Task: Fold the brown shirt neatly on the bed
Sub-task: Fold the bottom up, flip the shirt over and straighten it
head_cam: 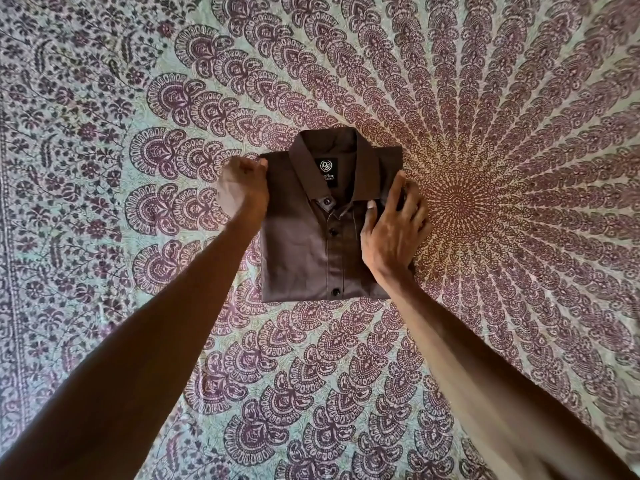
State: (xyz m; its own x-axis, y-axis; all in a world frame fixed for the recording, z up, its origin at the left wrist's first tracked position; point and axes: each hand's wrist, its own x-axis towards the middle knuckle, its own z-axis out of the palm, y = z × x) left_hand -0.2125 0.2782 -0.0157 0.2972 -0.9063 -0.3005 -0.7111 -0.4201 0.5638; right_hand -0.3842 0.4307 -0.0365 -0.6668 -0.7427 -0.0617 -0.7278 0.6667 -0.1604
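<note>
The brown shirt (pixel 304 251) lies in the middle of the bed as a compact rectangle, front side up, collar at the far end, with a black label inside the collar and dark buttons down the placket. My left hand (pixel 242 188) is at the shirt's upper left corner, fingers curled against the edge; it is blurred. My right hand (pixel 391 230) lies over the shirt's right edge, thumb on top of the fabric near the collar, fingers wrapped around the side.
The bed is covered by a sheet (pixel 485 133) printed with a purple mandala pattern, its centre just right of the shirt. A floral border runs along the left side (pixel 52 168).
</note>
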